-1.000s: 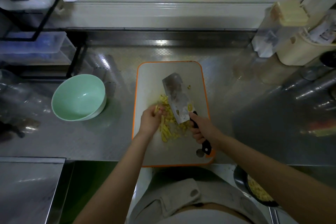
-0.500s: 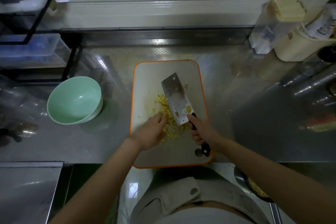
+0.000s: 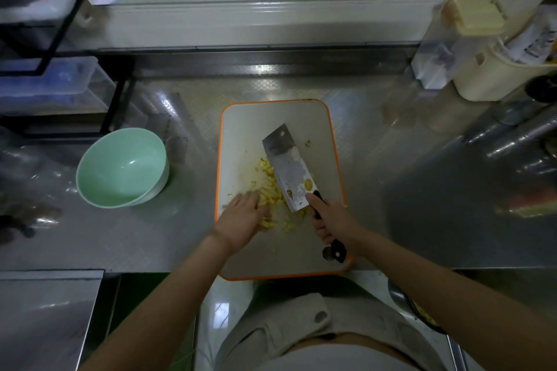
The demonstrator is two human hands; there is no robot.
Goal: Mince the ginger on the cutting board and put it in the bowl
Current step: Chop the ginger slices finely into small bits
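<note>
Here, left hand: I am laying it flat on the near edge of the ginger, fingers straight and close together.
Right hand: I am curling my fingers tight round the cleaver's black handle.
Cleaver: its blade is slanting across the cutting board, running along the pile's right side.
Ginger: yellow bits are lying mid-board between my 2 hands.
Bowl: green, it is standing on the steel counter left of the cutting board, apart from it.
</note>
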